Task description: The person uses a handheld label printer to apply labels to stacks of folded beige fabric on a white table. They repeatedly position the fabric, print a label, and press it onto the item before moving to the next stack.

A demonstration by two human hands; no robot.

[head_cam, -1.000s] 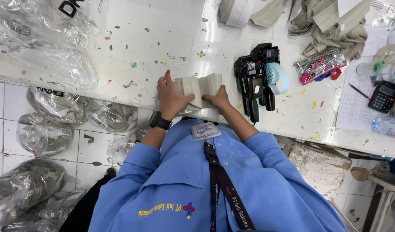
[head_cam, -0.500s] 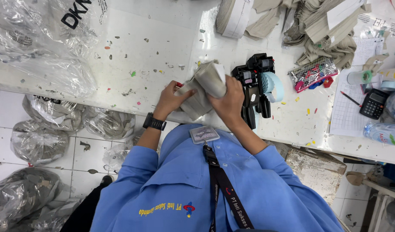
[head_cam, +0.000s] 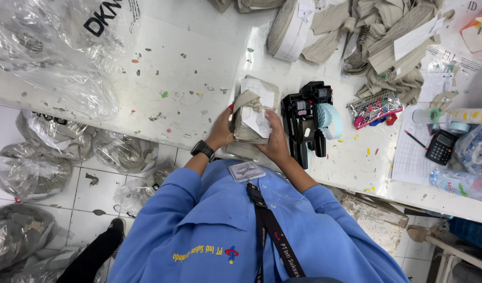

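Gripping tied bundle of beige fabric pieces (head_cam: 251, 118) mid-frame, left hand (head_cam: 221, 131) and right hand (head_cam: 276, 142) both clamped on sides; black label gun (head_cam: 305, 119) just right.

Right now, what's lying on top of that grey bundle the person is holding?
A white paper tag lies on the tied grey fabric bundle, held between the left hand and right hand. What is underneath the bundle is hidden.
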